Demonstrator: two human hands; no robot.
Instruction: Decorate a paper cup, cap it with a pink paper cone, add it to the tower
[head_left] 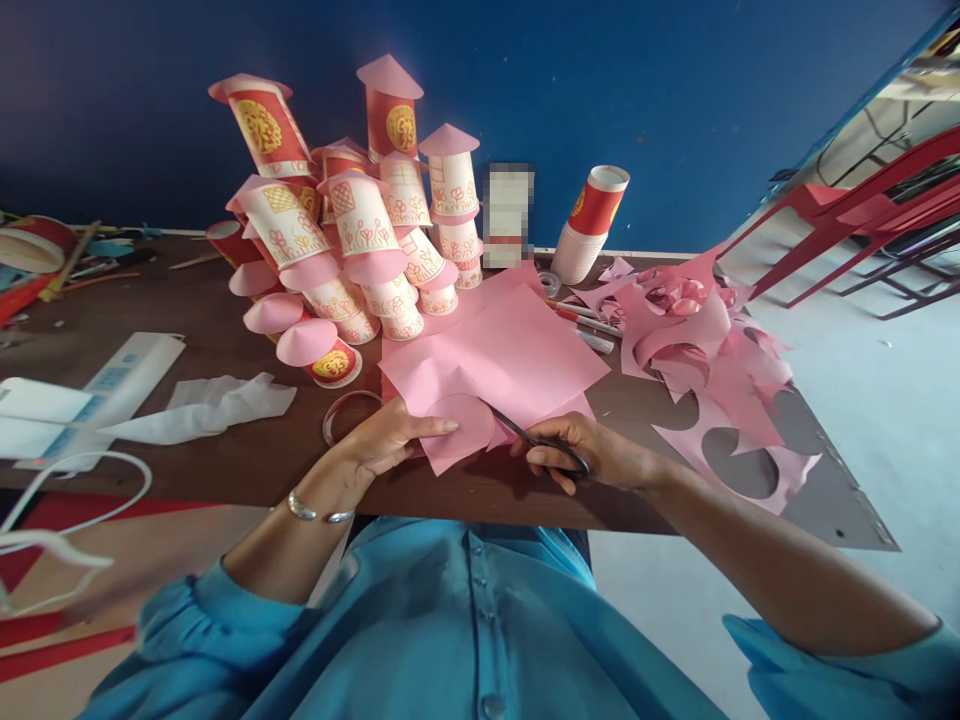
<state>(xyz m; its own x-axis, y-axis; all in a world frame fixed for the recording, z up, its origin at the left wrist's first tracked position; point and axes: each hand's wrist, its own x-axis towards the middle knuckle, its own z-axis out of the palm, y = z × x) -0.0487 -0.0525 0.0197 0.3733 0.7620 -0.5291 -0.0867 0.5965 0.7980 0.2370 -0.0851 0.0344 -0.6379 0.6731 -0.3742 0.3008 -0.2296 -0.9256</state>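
My left hand (397,432) pinches a sheet of pink paper (463,424), thumb on top, near the table's front edge. A round outline shows on that sheet. Through the loops of a pair of black-handled scissors (517,428) go the fingers of my right hand (581,450). The blades point up and left and meet the sheet at the right side of the round outline. Just beyond lie larger pink sheets (517,345), spread flat on the table. The scissors' tips are partly hidden by the paper.
Paper-cup towers with pink cone roofs (364,215) stand at the back left. Stacked cups (589,225) rise behind pens (592,320). Pink offcuts (712,345) cover the right side. A roll of tape (330,420), a power strip (124,385) and clear plastic (217,405) lie left.
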